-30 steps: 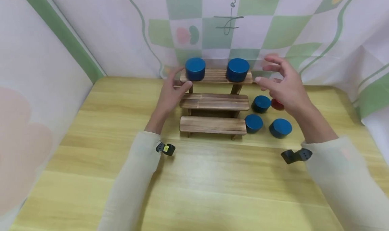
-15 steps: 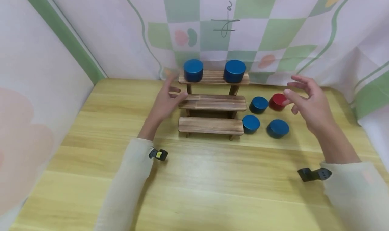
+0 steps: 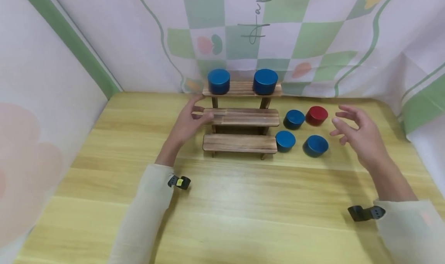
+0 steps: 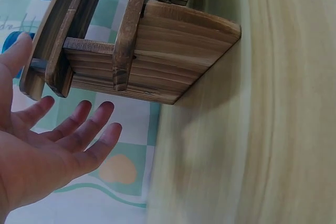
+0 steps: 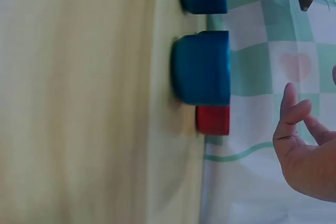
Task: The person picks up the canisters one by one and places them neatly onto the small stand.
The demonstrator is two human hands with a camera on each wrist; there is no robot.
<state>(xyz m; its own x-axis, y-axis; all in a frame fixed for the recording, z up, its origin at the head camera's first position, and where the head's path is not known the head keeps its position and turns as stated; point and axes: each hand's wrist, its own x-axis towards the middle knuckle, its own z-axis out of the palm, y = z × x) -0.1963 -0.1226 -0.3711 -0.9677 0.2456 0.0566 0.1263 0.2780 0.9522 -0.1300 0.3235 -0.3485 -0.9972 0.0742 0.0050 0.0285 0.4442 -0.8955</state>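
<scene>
Furthest left, the left hand [image 3: 184, 123] holds nothing, its fingers loosely spread by the left end of the wooden stand [image 3: 250, 117]; whether the thumb touches it, I can't tell. The stand's long side runs left to right, with a left blue tin [image 3: 219, 81] and a right blue tin [image 3: 265, 82] on its top shelf. Past its right end, a red tin [image 3: 316, 115] stands on the table [image 3: 222, 210], behind a front blue tin [image 3: 315, 146]. Last comes the right hand [image 3: 361, 136], empty, fingers parted and slightly bent. It's clearly the nearer hand: both those tins lie to its left, apart from it.
</scene>
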